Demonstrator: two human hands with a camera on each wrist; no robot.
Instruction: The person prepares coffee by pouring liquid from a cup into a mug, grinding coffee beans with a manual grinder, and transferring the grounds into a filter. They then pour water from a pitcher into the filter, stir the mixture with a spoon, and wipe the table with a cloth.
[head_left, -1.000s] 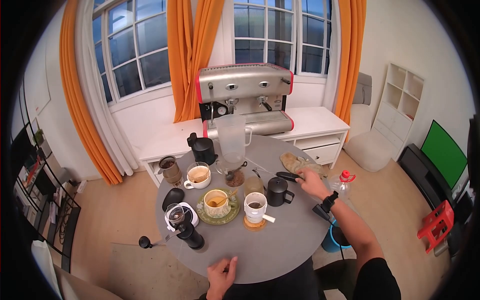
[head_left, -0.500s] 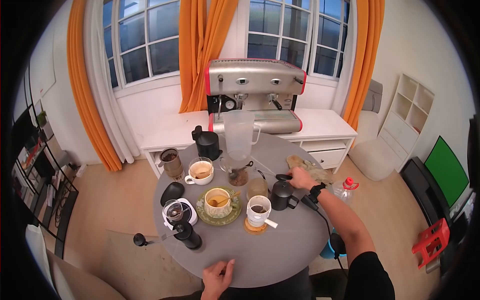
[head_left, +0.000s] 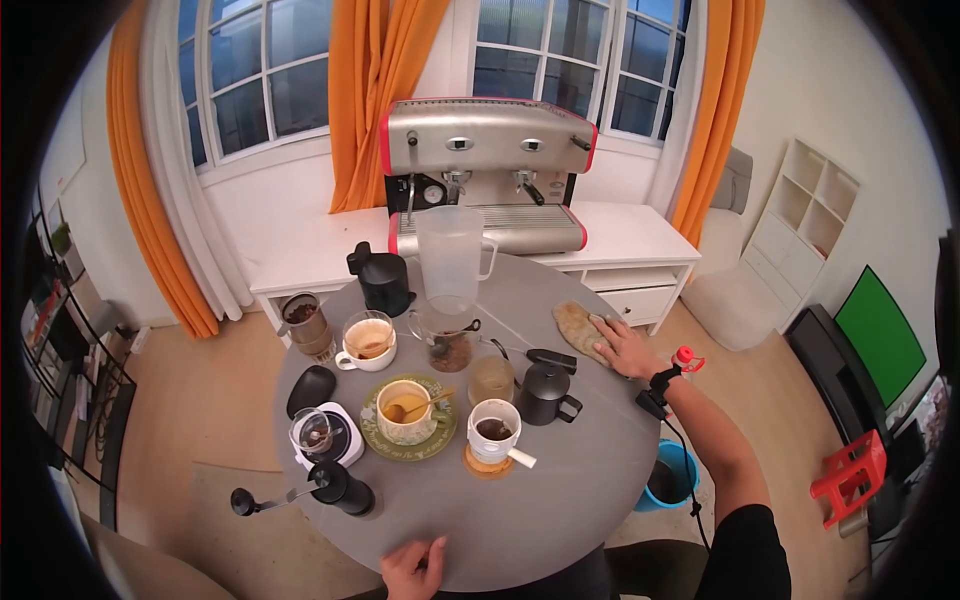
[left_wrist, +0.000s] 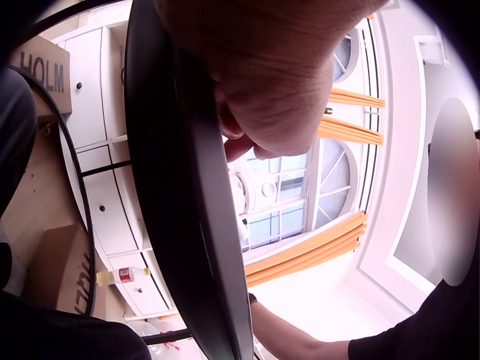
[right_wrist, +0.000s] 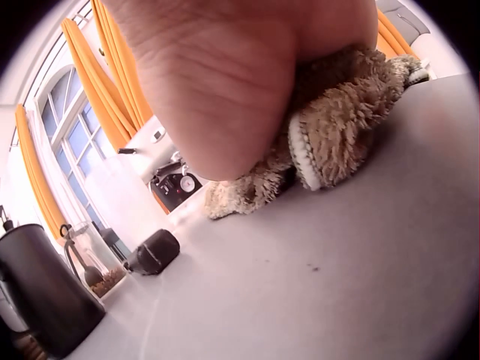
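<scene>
Where the right hand (head_left: pixel 622 350) rests: on the tan cloth (head_left: pixel 572 328), right of centre in the head view, near the rim of the grey surface (head_left: pixel 500 530).
Right grip: spread fairly wide, fingers laid out over the cloth in the head view; in the right wrist view the heel of the hand fills the top and conceals them.
Tan cloth: shaggy and rumpled, a pale stitched edge showing near the centre of the right wrist view; part of it is hidden under the hand.
Left hand (head_left: pixel 412 570): at the bottom edge of the head view, by the near rim, cut off by the frame.
Left grip: loosely bent, with nothing visible in it; the dark rim partly covers the fingers in the left wrist view.
Black handle (head_left: pixel 552 360): lying left of the cloth's lower end, its thin far end hard to make out.
Black pot (head_left: pixel 547 398): upright, just below the handle in the head view, cropped by the left edge of the right wrist view.
Red-capped bottle (head_left: pixel 687 356): right of the hand, its body mostly hidden behind the wrist.
White cup (head_left: pixel 493 425): centre of the head view, on a cork coaster (head_left: pixel 488 467), its dark contents unclear.
Cardboard box (left_wrist: pixel 46 79): upper left of the left wrist view, lettering cut off.
</scene>
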